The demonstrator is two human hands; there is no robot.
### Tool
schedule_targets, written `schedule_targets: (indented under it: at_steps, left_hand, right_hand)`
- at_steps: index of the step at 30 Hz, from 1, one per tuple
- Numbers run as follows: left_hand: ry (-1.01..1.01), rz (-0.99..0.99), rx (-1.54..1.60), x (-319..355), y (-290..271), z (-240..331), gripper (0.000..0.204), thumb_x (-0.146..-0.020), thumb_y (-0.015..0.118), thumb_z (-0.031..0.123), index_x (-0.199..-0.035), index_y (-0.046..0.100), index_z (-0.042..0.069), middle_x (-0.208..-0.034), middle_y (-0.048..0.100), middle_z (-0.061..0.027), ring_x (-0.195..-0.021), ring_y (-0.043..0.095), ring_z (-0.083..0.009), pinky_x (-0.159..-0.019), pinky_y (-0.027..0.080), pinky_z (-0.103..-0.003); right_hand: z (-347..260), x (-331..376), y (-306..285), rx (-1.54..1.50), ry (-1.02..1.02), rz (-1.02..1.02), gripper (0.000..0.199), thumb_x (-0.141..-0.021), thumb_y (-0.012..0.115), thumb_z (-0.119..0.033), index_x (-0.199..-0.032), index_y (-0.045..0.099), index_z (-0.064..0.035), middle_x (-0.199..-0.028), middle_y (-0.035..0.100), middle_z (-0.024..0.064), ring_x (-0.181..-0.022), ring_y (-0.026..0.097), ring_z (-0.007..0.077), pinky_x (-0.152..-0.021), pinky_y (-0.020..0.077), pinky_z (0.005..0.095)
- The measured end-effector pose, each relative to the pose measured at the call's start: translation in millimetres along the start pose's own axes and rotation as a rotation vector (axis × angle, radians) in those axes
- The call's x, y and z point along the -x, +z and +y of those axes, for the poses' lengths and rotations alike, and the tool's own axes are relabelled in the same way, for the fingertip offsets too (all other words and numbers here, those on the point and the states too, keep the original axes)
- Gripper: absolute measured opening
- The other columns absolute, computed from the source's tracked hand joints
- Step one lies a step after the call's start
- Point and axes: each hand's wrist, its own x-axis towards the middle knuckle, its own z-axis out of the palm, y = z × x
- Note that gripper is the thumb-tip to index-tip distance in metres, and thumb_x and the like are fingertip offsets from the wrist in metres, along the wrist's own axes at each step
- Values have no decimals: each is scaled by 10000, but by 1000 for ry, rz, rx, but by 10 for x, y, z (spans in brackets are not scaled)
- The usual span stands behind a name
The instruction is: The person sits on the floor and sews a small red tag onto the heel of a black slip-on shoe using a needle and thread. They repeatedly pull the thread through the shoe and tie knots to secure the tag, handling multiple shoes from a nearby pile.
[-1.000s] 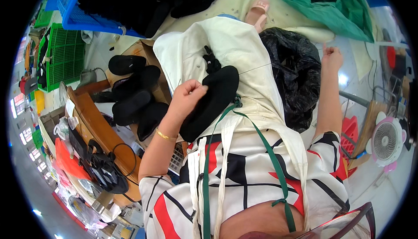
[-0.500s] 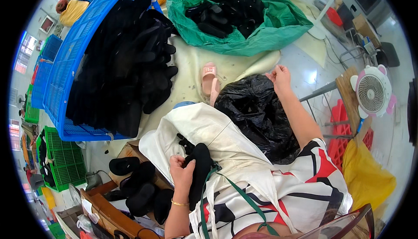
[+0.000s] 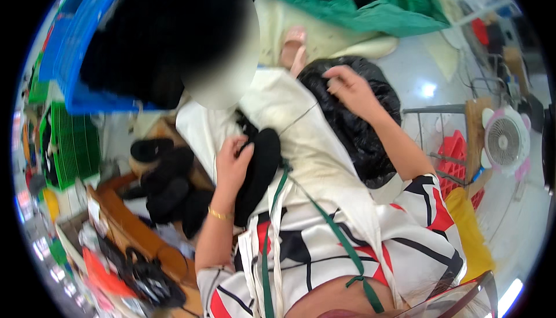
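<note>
My left hand [image 3: 231, 164] grips a black shoe [image 3: 259, 167] that rests on the cream apron [image 3: 313, 156] over my lap. A gold bracelet circles that wrist. My right hand [image 3: 350, 89] reaches forward and lies on top of a black plastic bag [image 3: 359, 127] beside my knee, fingers curled into the plastic. Whether it actually pinches the bag is unclear.
More black shoes [image 3: 165, 182] are piled on a brown stand [image 3: 133, 231] at my left. A blue crate [image 3: 81, 57] of black shoes and a green sack [image 3: 370, 5] lie ahead. A green crate [image 3: 72, 144], a small fan [image 3: 504, 141] and a red crate [image 3: 457, 161] stand around.
The view has swung and the head dipped lower. My right hand has moved from the bag's far edge onto its top. The left hand keeps hold of the black shoe.
</note>
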Motion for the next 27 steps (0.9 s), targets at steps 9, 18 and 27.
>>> schedule_targets:
  at_steps: [9,18,27]
  left_hand:
    - [44,102,-134,279,-88,395,216,-936,692,209,-921,697,-7,-781,660,-3,-670,572,-59,-577,450,-220]
    - [-489,-156,670,203,-20,452,144,-933,665,187,-919,660,44,-715,651,-4,-513,535,-44,-444,381,-178]
    - [25,-86,-103,404,-34,481,116,-980,596,128,-906,618,41,-676,544,27,-595,474,-28,-538,386,-201]
  right_hand:
    - [-365,446,893,373,-524,-411,141,-827,716,-166,-861,629,-60,-801,569,106,-740,582,315,-646,490,401]
    - [-631,541,1156,207,-537,-383,123,-856,674,-104,-967,646,-59,-807,626,121,-729,634,297,-633,501,402]
    - [-518,314,1356,533,-645,-404,57,-822,678,-110,-861,646,-83,-771,593,69,-739,621,260,-603,495,368]
